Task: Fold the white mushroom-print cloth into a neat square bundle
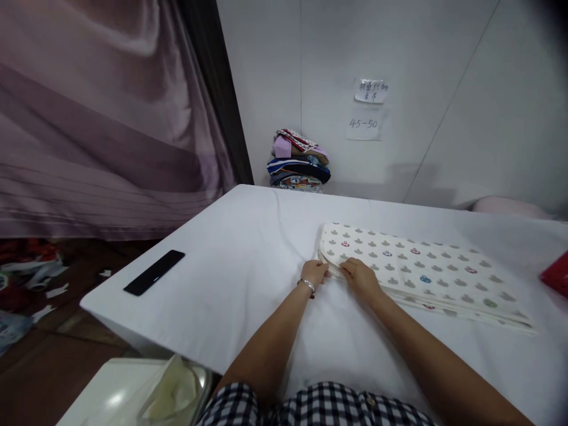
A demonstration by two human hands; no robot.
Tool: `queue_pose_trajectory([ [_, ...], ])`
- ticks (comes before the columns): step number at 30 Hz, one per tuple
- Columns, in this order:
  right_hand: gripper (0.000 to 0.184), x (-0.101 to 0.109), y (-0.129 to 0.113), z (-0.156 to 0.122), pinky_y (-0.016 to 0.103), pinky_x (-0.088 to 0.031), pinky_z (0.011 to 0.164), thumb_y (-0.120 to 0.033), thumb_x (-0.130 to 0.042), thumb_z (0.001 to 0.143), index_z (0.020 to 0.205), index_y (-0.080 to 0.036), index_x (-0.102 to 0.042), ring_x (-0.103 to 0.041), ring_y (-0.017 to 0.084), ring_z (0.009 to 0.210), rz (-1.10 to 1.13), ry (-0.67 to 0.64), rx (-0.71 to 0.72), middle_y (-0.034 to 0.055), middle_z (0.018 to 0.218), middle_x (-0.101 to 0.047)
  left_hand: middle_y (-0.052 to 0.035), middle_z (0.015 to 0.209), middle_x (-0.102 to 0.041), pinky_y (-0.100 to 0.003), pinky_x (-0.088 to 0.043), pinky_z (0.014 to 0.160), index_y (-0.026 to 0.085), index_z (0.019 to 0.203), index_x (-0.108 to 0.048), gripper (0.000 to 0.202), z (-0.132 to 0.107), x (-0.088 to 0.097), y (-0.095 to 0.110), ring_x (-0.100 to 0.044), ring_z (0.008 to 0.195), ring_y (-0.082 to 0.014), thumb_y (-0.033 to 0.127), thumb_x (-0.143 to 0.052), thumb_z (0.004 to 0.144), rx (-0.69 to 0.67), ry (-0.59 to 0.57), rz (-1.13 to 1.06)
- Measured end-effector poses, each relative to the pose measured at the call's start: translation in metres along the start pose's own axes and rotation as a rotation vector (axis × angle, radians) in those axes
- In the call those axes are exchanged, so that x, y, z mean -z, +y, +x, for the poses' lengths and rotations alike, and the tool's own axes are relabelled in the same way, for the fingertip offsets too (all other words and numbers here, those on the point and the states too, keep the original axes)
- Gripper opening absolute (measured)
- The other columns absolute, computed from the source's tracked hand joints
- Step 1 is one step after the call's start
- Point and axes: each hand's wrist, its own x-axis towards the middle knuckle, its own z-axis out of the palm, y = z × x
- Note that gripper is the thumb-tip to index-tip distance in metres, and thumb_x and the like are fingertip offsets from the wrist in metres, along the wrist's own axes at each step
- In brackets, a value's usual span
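A folded white cloth (421,266) printed with small grey and coloured shapes lies flat on the white-covered table (248,248). My left hand (314,273), with a silver bracelet at the wrist, pinches the cloth's near left corner edge, fingers closed on the layers. My right hand (361,275) rests right beside it on the same edge, fingers curled over the folded layers. Both forearms reach forward from my checked shirt at the bottom of the view.
A black phone (154,272) lies near the table's left edge. A stack of folded fabrics (298,161) sits against the wall behind the table. Two paper notes (367,109) hang on the wall. A red item (557,275) is at the right edge. Scraps litter the floor on the left.
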Motion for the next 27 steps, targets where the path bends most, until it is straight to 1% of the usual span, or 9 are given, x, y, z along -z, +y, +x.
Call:
queue_pose_trajectory([
  [3, 0.030, -0.005, -0.004, -0.003, 0.026, -0.036, 0.072, -0.026, -0.035, 0.090, 0.094, -0.020, -0.064, -0.051, 0.016, 0.083, -0.017, 0.047, 0.040, 0.0051, 0.085, -0.059, -0.0029, 0.064, -0.067, -0.020, -0.035, 0.042, 0.013, 0.063, -0.061, 0.021, -0.001, 0.000, 0.001, -0.045, 0.037, -0.0065, 0.026, -0.051, 0.076, -0.009, -0.005, 0.005],
  [6, 0.032, -0.007, -0.008, -0.004, 0.027, -0.036, 0.072, -0.028, -0.034, 0.091, 0.092, -0.020, -0.065, -0.050, 0.017, 0.080, -0.044, 0.050, 0.072, 0.0054, 0.083, -0.058, -0.0027, 0.065, -0.067, -0.019, -0.036, 0.043, 0.013, 0.062, -0.060, 0.022, -0.004, 0.002, 0.004, -0.045, 0.038, -0.0062, 0.026, -0.050, 0.077, -0.009, -0.016, 0.006],
  [10, 0.032, -0.005, -0.012, -0.002, 0.027, -0.035, 0.070, -0.028, -0.034, 0.091, 0.086, -0.020, -0.065, -0.050, 0.017, 0.077, -0.088, 0.026, 0.072, 0.0058, 0.080, -0.058, -0.0028, 0.066, -0.067, -0.019, -0.034, 0.043, 0.013, 0.063, -0.061, 0.023, -0.004, 0.004, 0.005, -0.045, 0.040, -0.0065, 0.028, -0.050, 0.078, 0.005, -0.037, 0.000],
  [17, 0.029, -0.007, -0.017, 0.004, 0.028, -0.034, 0.071, -0.027, -0.035, 0.091, 0.085, -0.019, -0.062, -0.050, 0.018, 0.078, -0.154, -0.003, 0.066, 0.0064, 0.080, -0.057, -0.0023, 0.071, -0.068, -0.018, -0.032, 0.042, 0.013, 0.068, -0.060, 0.024, 0.000, 0.005, 0.002, -0.043, 0.040, -0.0049, 0.030, -0.048, 0.081, 0.017, -0.095, -0.041],
  [20, 0.028, -0.011, -0.016, 0.004, 0.028, -0.034, 0.070, -0.024, -0.034, 0.091, 0.085, -0.018, -0.060, -0.050, 0.018, 0.080, -0.148, 0.020, 0.044, 0.0067, 0.082, -0.056, -0.0023, 0.072, -0.067, -0.018, -0.030, 0.040, 0.013, 0.069, -0.060, 0.023, 0.002, 0.006, 0.001, -0.043, 0.040, -0.0050, 0.029, -0.048, 0.081, 0.032, -0.125, -0.050],
  [24, 0.025, -0.015, -0.014, 0.003, 0.028, -0.034, 0.071, -0.021, -0.033, 0.091, 0.087, -0.019, -0.058, -0.049, 0.018, 0.082, -0.115, 0.080, 0.024, 0.0068, 0.085, -0.056, -0.0017, 0.069, -0.066, -0.018, -0.029, 0.040, 0.013, 0.066, -0.059, 0.024, 0.003, 0.007, 0.002, -0.042, 0.040, -0.0050, 0.027, -0.047, 0.081, 0.050, -0.138, -0.058],
  [27, 0.025, -0.017, -0.013, 0.002, 0.028, -0.034, 0.072, -0.020, -0.033, 0.090, 0.087, -0.019, -0.058, -0.049, 0.018, 0.082, -0.117, 0.063, 0.052, 0.0071, 0.084, -0.056, -0.0011, 0.064, -0.063, -0.018, -0.030, 0.040, 0.014, 0.063, -0.057, 0.025, 0.003, 0.007, 0.002, -0.041, 0.039, -0.0050, 0.025, -0.046, 0.081, 0.055, -0.119, -0.064],
])
